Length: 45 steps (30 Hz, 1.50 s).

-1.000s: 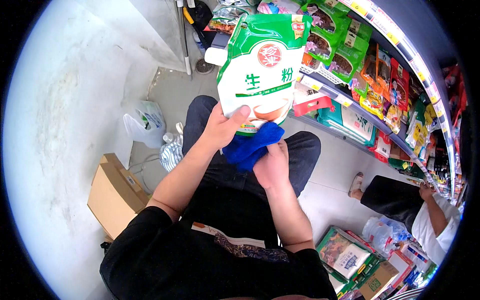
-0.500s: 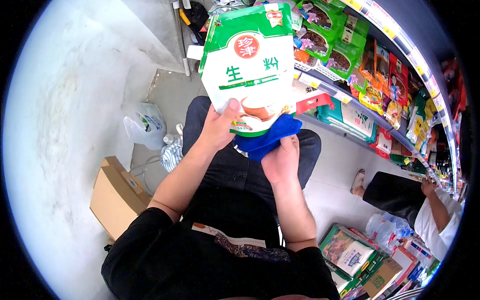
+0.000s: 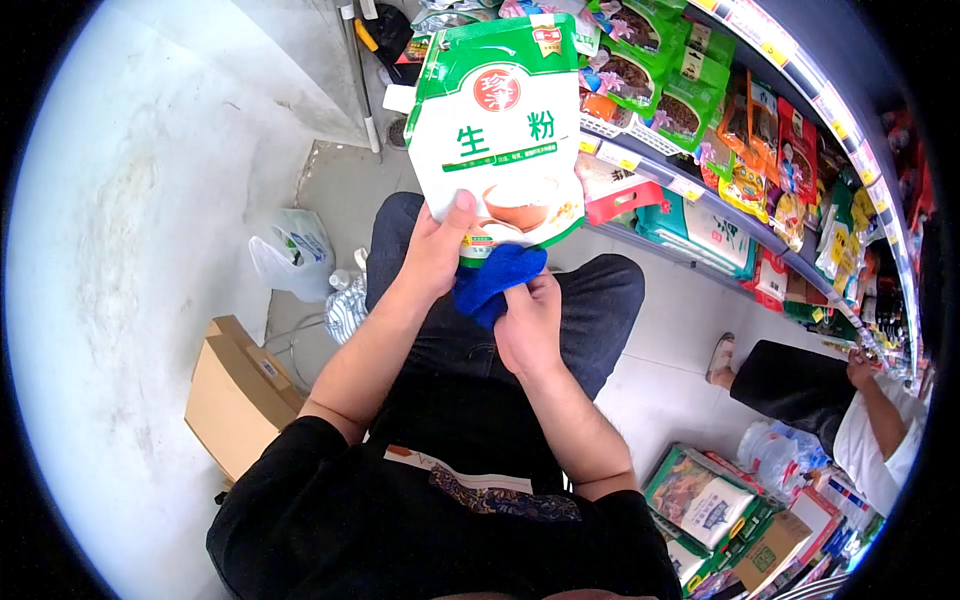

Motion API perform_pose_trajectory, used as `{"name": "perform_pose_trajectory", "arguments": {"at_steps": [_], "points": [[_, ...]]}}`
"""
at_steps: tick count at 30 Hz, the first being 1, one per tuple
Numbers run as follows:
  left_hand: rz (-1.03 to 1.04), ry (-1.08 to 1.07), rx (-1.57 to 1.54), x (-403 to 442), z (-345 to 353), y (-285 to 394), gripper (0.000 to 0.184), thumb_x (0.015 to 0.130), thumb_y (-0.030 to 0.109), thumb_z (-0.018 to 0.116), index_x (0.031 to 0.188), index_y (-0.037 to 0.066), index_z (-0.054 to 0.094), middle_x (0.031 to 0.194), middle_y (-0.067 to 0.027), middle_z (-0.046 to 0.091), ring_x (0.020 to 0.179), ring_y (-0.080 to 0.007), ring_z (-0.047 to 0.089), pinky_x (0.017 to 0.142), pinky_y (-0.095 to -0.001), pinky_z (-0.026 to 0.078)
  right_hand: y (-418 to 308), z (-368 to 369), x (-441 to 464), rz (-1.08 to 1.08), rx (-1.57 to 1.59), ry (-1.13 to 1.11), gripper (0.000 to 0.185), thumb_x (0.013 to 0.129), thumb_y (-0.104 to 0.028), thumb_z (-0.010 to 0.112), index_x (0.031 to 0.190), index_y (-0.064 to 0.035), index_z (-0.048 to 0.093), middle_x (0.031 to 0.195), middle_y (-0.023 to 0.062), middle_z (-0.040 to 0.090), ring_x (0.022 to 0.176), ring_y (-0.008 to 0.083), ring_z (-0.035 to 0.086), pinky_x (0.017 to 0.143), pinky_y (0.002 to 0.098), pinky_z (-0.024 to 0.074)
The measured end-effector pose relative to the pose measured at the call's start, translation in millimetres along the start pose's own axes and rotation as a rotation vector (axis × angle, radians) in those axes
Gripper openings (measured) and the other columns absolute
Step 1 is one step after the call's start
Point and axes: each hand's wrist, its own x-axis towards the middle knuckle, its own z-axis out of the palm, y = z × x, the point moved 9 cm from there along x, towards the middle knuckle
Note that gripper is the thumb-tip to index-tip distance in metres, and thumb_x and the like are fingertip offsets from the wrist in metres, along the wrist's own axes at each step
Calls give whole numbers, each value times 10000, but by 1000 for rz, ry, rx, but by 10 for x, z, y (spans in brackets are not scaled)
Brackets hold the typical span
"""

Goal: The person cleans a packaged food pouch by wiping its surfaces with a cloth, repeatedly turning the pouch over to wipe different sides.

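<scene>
A green and white bag of starch (image 3: 500,130), with red, green and brown printing on its front, is held up before me. My left hand (image 3: 440,240) grips its lower left edge, thumb on the front and the other fingers hidden behind. In my right hand (image 3: 530,320) a blue cloth (image 3: 497,278) is pinched between thumb and fingers. The cloth lies against the bag's bottom edge, next to my left hand.
Shelves (image 3: 720,205) of packaged food curve along the right. At the lower right are stacked packages (image 3: 700,505) and large plastic bottles (image 3: 775,455), near another person's arm (image 3: 875,410). On the left stand a cardboard box (image 3: 235,400) and a white plastic bag (image 3: 295,255).
My right hand has moved left with the blue cloth along the bag's bottom, toward my left hand. The bag has shifted and tilted slightly; my left hand keeps its grip.
</scene>
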Motion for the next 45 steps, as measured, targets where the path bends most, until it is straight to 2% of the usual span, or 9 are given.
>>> {"name": "perform_pose_trajectory", "arguments": {"at_steps": [5, 17, 18, 19, 25, 29, 35, 38, 45], "points": [[43, -60, -35, 44, 66, 3, 499, 900, 327, 556, 1227, -25, 424, 1166, -118, 546, 1022, -173, 557, 860, -293, 462, -103, 18, -26, 68, 227, 56, 128, 908, -91, 525, 973, 3, 583, 955, 76, 627, 836, 132, 609, 743, 268, 495], [30, -88, -170, 66, 79, 9, 507, 909, 327, 524, 1287, 33, 360, 1227, -121, 504, 1061, -226, 547, 890, -370, 469, -160, -256, 103, 81, 332, 29, 409, 921, -269, 466, 1239, -13, 458, 1253, 104, 511, 1175, 245, 470, 1009, 401, 357], [24, -87, -213, 69, 68, 19, 492, 921, 320, 503, 1294, 38, 351, 1235, -121, 500, 1067, -234, 546, 898, -380, 467, -218, -355, 130, 80, 460, 149, 242, 904, -190, 500, 1055, -7, 553, 1080, 93, 600, 994, 208, 574, 886, 359, 448], [-1, -88, -288, 69, 84, 19, 484, 928, 319, 486, 1298, 40, 347, 1240, -120, 498, 1078, -240, 542, 907, -389, 462, -369, -347, 127, 59, 457, 184, 281, 910, -219, 489, 1084, -6, 543, 1116, 92, 588, 1020, 217, 569, 905, 364, 441], [-179, -60, -581, 123, 125, -60, 477, 954, 358, 398, 1319, 57, 341, 1281, -122, 474, 1124, -261, 520, 964, -436, 417, -738, -58, 37, -93, 385, -99, 438, 925, -325, 447, 1185, 26, 488, 1169, 139, 565, 1037, 257, 559, 854, 393, 470], [-255, -127, -812, 150, 231, 13, 498, 961, 347, 376, 1326, 11, 329, 1319, -187, 425, 1195, -312, 452, 1010, -452, 370, -815, -19, -7, -135, 365, -163, 495, 937, -347, 385, 1308, -18, 404, 1324, 131, 455, 1193, 270, 448, 1016, 433, 334], [-295, -234, -1001, 160, 317, 57, 495, 984, 325, 288, 1359, 3, 252, 1354, -228, 360, 1223, -337, 416, 1038, -454, 346, -840, -116, -27, -187, 391, -130, 498, 947, -341, 370, 1332, -25, 368, 1347, 130, 428, 1196, 276, 443, 1019, 436, 334], [-298, -232, -1031, 161, 342, 77, 494, 986, 320, 282, 1357, -4, 248, 1356, -234, 355, 1231, -338, 406, 1044, -463, 336, -859, -153, -15, -216, 366, -37, 502, 931, -341, 406, 1270, 30, 420, 1319, 155, 458, 1104, 270, 518, 874, 399, 455], [-320, -215, -1030, 172, 382, 63, 491, 987, 315, 276, 1354, -10, 248, 1355, -238, 354, 1240, -338, 393, 1059, -462, 315, -905, -154, -31, -249, 323, 21, 425, 926, -256, 464, 1245, 24, 444, 1279, 162, 496, 1043, 266, 557, 815, 372, 486]]}}
